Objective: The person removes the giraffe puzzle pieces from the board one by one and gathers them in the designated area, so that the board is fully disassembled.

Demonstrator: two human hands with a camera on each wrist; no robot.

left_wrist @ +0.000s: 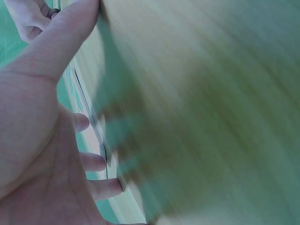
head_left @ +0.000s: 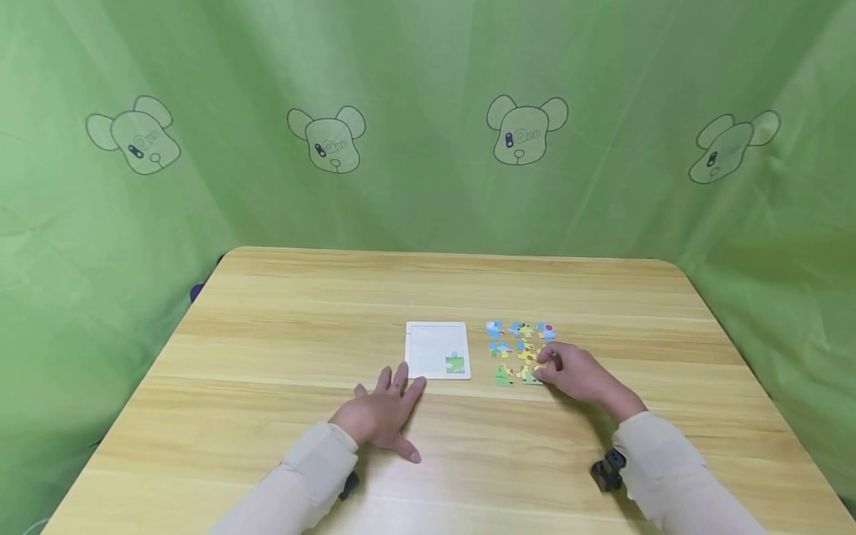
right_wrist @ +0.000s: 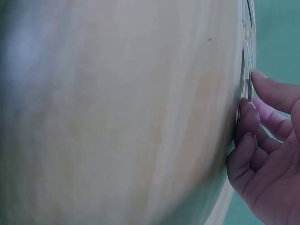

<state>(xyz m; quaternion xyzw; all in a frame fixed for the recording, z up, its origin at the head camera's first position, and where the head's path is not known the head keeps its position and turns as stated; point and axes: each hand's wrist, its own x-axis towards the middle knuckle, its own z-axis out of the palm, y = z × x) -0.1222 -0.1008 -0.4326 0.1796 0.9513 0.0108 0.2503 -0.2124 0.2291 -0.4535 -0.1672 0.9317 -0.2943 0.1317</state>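
Note:
A white square puzzle tray (head_left: 435, 377) lies flat on the table, with one green puzzle piece (head_left: 455, 365) in its lower right corner. My left hand (head_left: 381, 412) is spread, its fingertips at the tray's lower left corner and near edge; the left wrist view shows the fingers (left_wrist: 105, 187) straight against that edge. Right of the tray lie loose jigsaw pieces (head_left: 495, 328) in rough rows, blue, yellow and green. At the nearest row my right hand (head_left: 571, 371) pinches a green and yellow puzzle piece (head_left: 529, 377) between thumb and fingers. Its fingers partly cover the neighbouring pieces.
The wooden table (head_left: 267, 327) extends around the tray and pieces on all sides. Behind it and at both sides hangs a green curtain (head_left: 428, 193) printed with bear heads. A dark wrist device (head_left: 607, 470) sits under the right sleeve.

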